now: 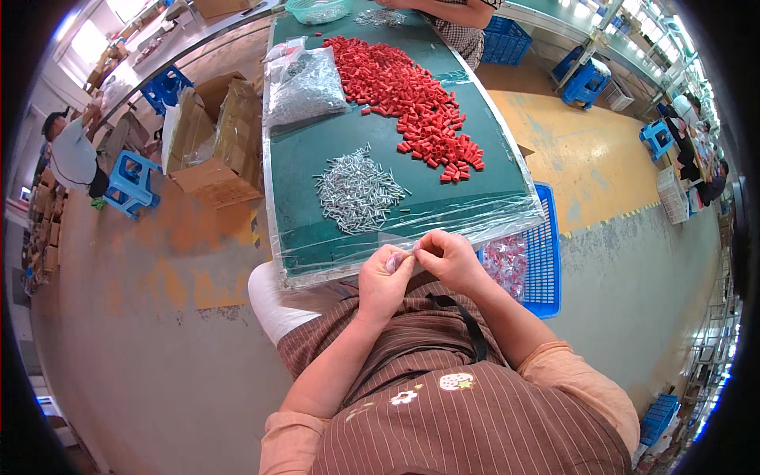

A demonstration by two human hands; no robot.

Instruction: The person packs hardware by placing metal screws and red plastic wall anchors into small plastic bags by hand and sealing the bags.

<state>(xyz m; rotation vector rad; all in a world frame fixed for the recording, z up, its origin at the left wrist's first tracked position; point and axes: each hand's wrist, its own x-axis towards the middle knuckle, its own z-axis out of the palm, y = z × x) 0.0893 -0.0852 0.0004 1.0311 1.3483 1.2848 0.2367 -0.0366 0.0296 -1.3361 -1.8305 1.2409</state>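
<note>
At the near edge of the green-topped table [372, 134], my left hand [383, 283] and my right hand [450, 261] meet, fingers pinched close together. Something small and thin, perhaps clear plastic, shows at the fingertips, but I cannot make out what it is. Just beyond my hands lies a pile of small silver metal pins [358, 191]. Farther back spreads a long heap of short red plastic tubes [419, 103]. A large clear bag [307, 89] full of small greyish parts rests at the table's left side.
Right of the table, a blue basket [546, 269] holds small clear packets with red pieces. An open cardboard box [210, 162] and blue stools [131, 182] stand to the left. Another person's arm [455, 12] reaches over the far end, near a green basket [318, 11].
</note>
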